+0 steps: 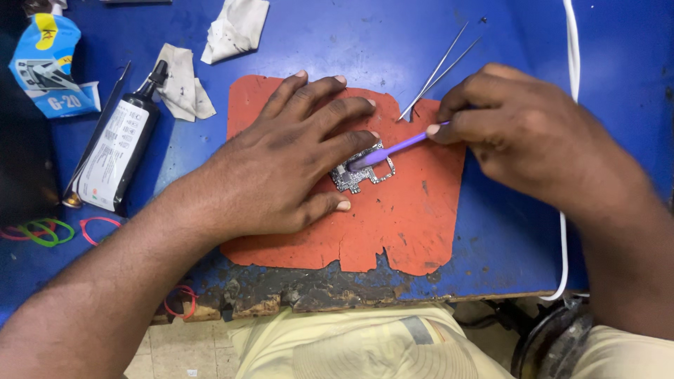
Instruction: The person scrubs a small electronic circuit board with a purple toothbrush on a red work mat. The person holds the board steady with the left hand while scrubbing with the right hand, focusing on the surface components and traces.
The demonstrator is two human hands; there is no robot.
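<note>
A small silver circuit board [365, 174] lies on an orange mat [393, 224] on the blue table. My left hand [295, 161] lies flat on the mat, fingers spread, pressing the board's left edge down. My right hand [533, 133] pinches a thin purple tool [393, 149] whose tip rests on the board's top. Part of the board is hidden under my left fingers.
Metal tweezers [439, 70] lie just behind the mat. A black glue bottle [119, 144], crumpled tissues [235, 28], a blue packet [53, 67] and coloured rubber bands [49, 230] sit at the left. A white cable [572, 49] runs along the right. The table's front edge is worn.
</note>
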